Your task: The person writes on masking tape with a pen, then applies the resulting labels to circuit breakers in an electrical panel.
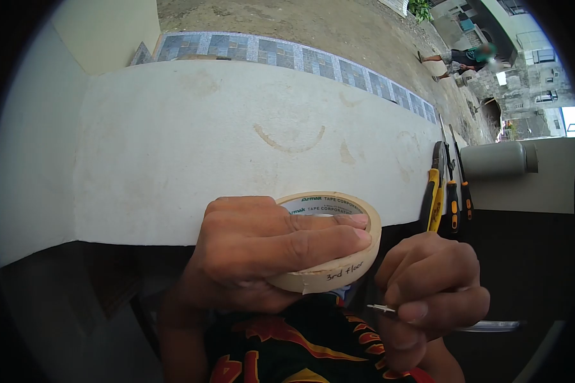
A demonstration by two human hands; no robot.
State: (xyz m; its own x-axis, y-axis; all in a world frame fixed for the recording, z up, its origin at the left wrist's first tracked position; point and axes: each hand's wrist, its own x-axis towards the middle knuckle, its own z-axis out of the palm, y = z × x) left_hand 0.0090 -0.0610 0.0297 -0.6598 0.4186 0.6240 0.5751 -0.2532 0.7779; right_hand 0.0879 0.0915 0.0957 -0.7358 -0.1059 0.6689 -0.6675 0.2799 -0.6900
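My left hand [268, 239] is wrapped around a roll of masking tape [374, 239], with two fingers lying across its top and over the hole. "3rd floor" is handwritten on the roll's outer side, and printed lettering shows on its inner core. To the right, my right hand [431, 290] pinches a slim pointed tool with a silver tip [381, 308]. A clear, shiny length [489, 326] sticks out behind that hand, in line with the tip; the middle is hidden by the fingers. The tip points left, below the roll and apart from it.
Pliers [433, 191] with yellow and black handles lie along the right end of the white ledge [204, 147], beside two orange-and-black screwdrivers [453, 207]. A grey cylinder [495, 159] is beyond them. Blue tiles [268, 52] edge the far side. A person [463, 59] is in the background.
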